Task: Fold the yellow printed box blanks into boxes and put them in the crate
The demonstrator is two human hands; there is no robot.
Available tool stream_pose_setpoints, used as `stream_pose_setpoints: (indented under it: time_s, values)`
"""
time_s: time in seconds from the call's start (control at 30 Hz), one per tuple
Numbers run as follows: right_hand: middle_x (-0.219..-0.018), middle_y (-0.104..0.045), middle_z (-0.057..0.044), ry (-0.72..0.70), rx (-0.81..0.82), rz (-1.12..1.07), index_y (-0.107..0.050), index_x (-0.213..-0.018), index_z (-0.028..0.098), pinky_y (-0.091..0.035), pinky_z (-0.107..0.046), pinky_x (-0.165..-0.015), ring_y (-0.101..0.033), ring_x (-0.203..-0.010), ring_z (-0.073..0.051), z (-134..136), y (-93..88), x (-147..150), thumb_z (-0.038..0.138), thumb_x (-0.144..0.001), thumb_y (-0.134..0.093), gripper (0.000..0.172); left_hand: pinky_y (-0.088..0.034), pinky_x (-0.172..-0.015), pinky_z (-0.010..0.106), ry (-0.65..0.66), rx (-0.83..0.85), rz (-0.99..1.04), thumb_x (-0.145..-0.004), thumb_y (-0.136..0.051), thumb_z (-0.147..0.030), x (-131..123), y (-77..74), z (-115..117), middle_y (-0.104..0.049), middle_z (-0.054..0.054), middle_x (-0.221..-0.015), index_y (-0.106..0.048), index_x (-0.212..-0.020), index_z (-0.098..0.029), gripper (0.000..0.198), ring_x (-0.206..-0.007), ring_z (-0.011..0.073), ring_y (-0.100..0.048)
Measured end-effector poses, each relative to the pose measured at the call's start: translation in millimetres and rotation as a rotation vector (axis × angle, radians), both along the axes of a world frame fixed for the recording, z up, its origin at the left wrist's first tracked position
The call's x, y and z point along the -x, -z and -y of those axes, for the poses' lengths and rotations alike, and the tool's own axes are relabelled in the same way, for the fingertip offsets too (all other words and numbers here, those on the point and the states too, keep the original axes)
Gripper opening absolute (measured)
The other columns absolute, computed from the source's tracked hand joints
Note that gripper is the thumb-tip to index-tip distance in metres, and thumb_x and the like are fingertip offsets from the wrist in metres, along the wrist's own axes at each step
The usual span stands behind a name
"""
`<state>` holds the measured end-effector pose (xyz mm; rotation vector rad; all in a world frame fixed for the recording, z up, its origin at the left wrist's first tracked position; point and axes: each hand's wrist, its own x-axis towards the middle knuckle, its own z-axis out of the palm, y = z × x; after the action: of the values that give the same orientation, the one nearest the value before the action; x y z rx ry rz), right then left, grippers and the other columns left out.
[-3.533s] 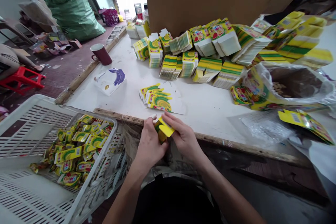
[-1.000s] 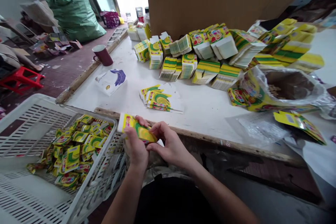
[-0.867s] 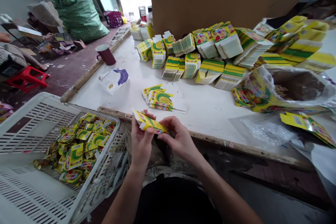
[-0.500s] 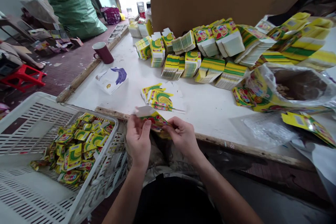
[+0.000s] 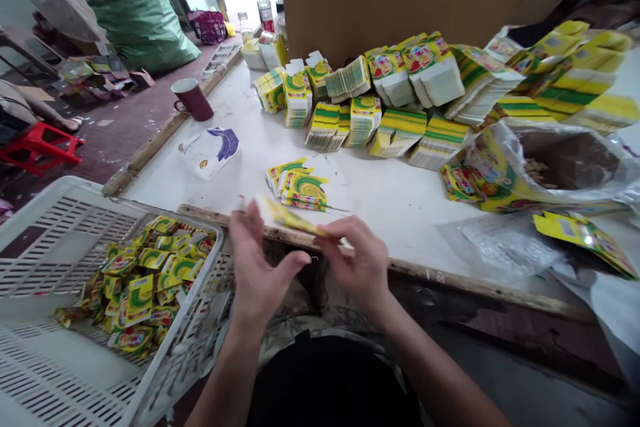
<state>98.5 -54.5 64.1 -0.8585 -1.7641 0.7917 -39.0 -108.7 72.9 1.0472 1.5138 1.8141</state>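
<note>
Between my hands, above the table's front edge, is a flat yellow crayon carton (image 5: 291, 217), blurred by motion. My right hand (image 5: 357, 257) pinches its right end between thumb and fingers. My left hand (image 5: 257, 263) is spread, its thumb apart from the fingers, close to the carton's left end; it does not grip the carton. Just beyond, a few flat yellow and green cartons (image 5: 303, 188) lie overlapped on the white table (image 5: 390, 197). To my left, a white plastic basket (image 5: 165, 353) holds many small filled yellow boxes (image 5: 143, 297).
Bundles of flat cartons (image 5: 365, 120) line the table's back before a brown cardboard sheet (image 5: 400, 0). On the right are an open plastic-lined box (image 5: 565, 160) and clear plastic (image 5: 510, 243). A maroon mug (image 5: 194, 100) and a white packet (image 5: 210, 150) sit on the left.
My left hand has let go of the carton and opened, shifting slightly left. My right hand still has the carton and has turned it edge-on, a little to the right.
</note>
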Motion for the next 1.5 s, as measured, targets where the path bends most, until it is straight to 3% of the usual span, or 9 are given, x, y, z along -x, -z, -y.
stream_pose_setpoints:
  time_s: [0.17, 0.37, 0.63, 0.83, 1.0, 1.1, 1.2, 1.3, 1.5]
  values:
    - [-0.102, -0.068, -0.008, -0.356, 0.014, 0.075, -0.066, -0.108, 0.022, -0.055, -0.031, -0.079, -0.065, -0.093, -0.019, 13, 2.8, 3, 0.018, -0.086, -0.064, 0.023, -0.051, -0.094, 0.039, 0.109, 0.133, 0.460, -0.084, -0.065, -0.041, -16, 14.1, -1, -0.069, 0.009, -0.113, -0.057, -0.125, -0.021, 0.046, -0.103, 0.0238, -0.066]
    - [-0.087, -0.069, -0.005, -0.122, 0.264, -0.016, -0.066, -0.095, 0.020, -0.052, -0.028, -0.066, -0.063, -0.073, -0.015, -6, -2.5, -13, 0.023, -0.088, -0.061, 0.009, -0.055, -0.078, 0.032, 0.116, 0.183, 0.606, -0.067, -0.080, -0.036, -7, 14.9, 3, -0.074, 0.005, -0.081, -0.074, -0.090, -0.016, 0.031, -0.079, 0.0210, -0.071]
    - [-0.105, -0.065, -0.005, -0.350, 0.472, -0.003, -0.061, -0.108, 0.020, -0.052, -0.026, -0.065, -0.060, -0.071, -0.012, 15, 16.4, 4, 0.015, -0.081, -0.066, 0.028, -0.054, -0.086, 0.031, 0.040, 0.089, 0.695, -0.064, -0.079, -0.054, -15, 18.5, 2, -0.070, 0.005, -0.098, -0.071, -0.092, -0.018, 0.046, -0.093, 0.0201, -0.066]
    - [-0.079, -0.064, -0.001, -0.218, 0.314, 0.133, -0.064, -0.083, 0.021, -0.045, -0.025, -0.061, -0.057, -0.068, -0.014, -1, 19.6, 0, 0.018, -0.086, -0.059, 0.006, -0.051, -0.093, 0.036, 0.042, 0.058, 0.488, -0.067, -0.062, -0.075, -16, 15.7, 3, -0.062, 0.011, -0.122, -0.066, -0.112, -0.019, 0.072, -0.119, 0.0295, -0.055]
    - [-0.085, -0.063, -0.006, 0.006, -0.042, 0.371, -0.068, -0.089, 0.023, -0.047, -0.032, -0.072, -0.058, -0.082, -0.021, -25, 8.2, -27, 0.012, -0.090, -0.050, 0.021, -0.031, -0.114, 0.044, -0.296, -0.259, -0.213, -0.072, -0.078, -0.044, 0, -17.7, 18, -0.047, 0.004, -0.138, -0.051, -0.130, -0.031, 0.064, -0.135, 0.0269, -0.039]
    - [-0.084, -0.063, -0.007, -0.006, -0.170, 0.519, -0.069, -0.090, 0.023, -0.046, -0.036, -0.075, -0.054, -0.082, -0.023, -29, -0.7, -29, 0.012, -0.091, -0.051, 0.021, -0.021, -0.118, 0.051, -0.091, -0.144, -0.620, -0.064, -0.084, -0.040, 3, -33.3, 22, -0.048, 0.009, -0.137, -0.046, -0.136, -0.027, 0.083, -0.136, 0.0327, -0.038]
    - [-0.082, -0.064, -0.007, -0.197, -0.190, 0.561, -0.068, -0.086, 0.020, -0.045, -0.036, -0.075, -0.053, -0.081, -0.022, -27, -9.5, -23, 0.008, -0.088, -0.052, 0.021, -0.019, -0.117, 0.057, 0.196, 0.115, -0.870, -0.054, -0.089, -0.031, -2, -21.0, 14, -0.049, 0.014, -0.140, -0.048, -0.134, -0.024, 0.090, -0.135, 0.0391, -0.039]
    - [-0.081, -0.064, -0.006, -0.264, -0.172, 0.557, -0.066, -0.084, 0.020, -0.045, -0.037, -0.077, -0.055, -0.082, -0.022, -26, -13.3, -22, 0.007, -0.088, -0.052, 0.019, -0.044, -0.098, 0.054, 0.351, 0.343, -0.891, -0.061, -0.080, -0.015, -5, 8.6, 5, -0.067, 0.011, -0.111, -0.056, -0.123, -0.024, 0.067, -0.105, 0.0367, -0.062]
    - [-0.103, -0.063, -0.008, 0.061, 0.020, 0.096, -0.056, -0.108, 0.022, -0.050, -0.039, -0.085, -0.060, -0.097, -0.024, -22, -2.0, -38, 0.028, -0.087, -0.065, 0.024, -0.051, -0.069, 0.035, 0.350, 0.463, -0.543, -0.065, -0.074, -0.020, -3, 32.0, 8, -0.069, 0.006, -0.091, -0.050, -0.127, -0.024, 0.067, -0.079, 0.0275, -0.067]
